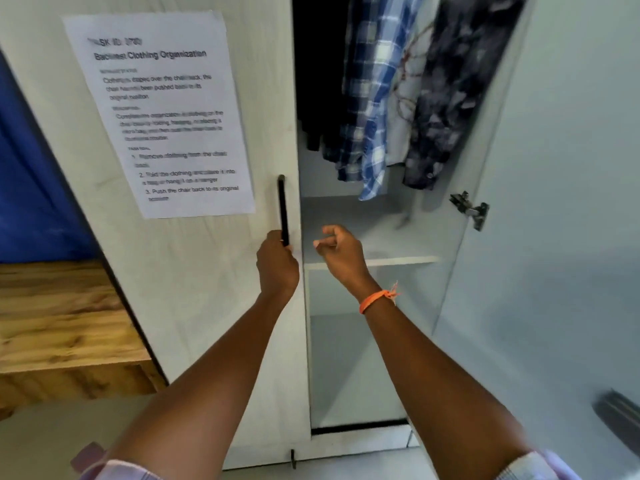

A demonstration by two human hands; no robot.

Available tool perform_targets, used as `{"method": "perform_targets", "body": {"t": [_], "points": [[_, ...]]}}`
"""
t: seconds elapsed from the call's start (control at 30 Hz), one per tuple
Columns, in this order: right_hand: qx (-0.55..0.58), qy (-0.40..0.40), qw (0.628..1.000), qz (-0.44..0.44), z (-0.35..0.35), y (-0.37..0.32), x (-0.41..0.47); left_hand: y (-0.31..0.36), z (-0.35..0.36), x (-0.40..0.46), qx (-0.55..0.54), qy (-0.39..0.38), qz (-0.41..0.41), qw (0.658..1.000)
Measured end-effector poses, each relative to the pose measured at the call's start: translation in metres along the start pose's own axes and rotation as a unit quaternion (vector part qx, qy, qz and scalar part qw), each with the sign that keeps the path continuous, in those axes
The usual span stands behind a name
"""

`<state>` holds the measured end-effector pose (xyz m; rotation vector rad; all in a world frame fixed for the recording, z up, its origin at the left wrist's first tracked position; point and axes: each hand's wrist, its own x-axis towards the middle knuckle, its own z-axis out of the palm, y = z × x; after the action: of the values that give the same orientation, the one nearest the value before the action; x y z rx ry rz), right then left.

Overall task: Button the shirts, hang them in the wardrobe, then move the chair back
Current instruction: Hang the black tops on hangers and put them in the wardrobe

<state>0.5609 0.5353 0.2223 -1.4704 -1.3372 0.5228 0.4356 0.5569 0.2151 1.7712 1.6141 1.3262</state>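
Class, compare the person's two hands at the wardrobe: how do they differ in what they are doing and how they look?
The left hand grips the black door handle at its lower end; the right hand holds nothing, fingers curled before the open wardrobe. The right wrist wears an orange band; the left wrist is bare. Both are raised at about the same height.

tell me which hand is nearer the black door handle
Left. The left hand grips the lower end of the black door handle on the closed wardrobe door. The right hand hangs apart to its right, before the open compartment, holding nothing.
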Motion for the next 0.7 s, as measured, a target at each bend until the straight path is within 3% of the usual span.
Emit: {"method": "perform_targets", "body": {"t": [0.1,0.23,0.33,0.4,0.53,0.6,0.7], "points": [[-0.041,0.067,0.997,0.023,-0.031,0.016,-0.045,0.017,0.018,-0.039,-0.024,-0.003,-0.057,0.998],[-0.084,0.227,0.969,0.044,-0.088,0.035,-0.117,0.046,0.043,-0.104,-0.050,-0.046,-0.047,0.997],[-0.141,0.392,0.909,0.009,-0.142,0.051,-0.168,0.075,0.060,-0.156,-0.097,-0.159,-0.012,0.982],[-0.192,0.474,0.859,0.034,-0.181,0.050,-0.198,0.098,0.071,-0.193,-0.128,-0.212,0.021,0.969],[-0.183,0.573,0.793,0.101,-0.248,0.051,-0.233,0.145,0.089,-0.259,-0.173,-0.292,0.082,0.937],[-0.137,0.559,0.807,0.134,-0.272,0.056,-0.241,0.164,0.098,-0.282,-0.181,-0.311,0.103,0.928],[-0.058,0.472,0.868,0.144,-0.291,0.067,-0.249,0.186,0.108,-0.304,-0.193,-0.316,0.119,0.921]]}}
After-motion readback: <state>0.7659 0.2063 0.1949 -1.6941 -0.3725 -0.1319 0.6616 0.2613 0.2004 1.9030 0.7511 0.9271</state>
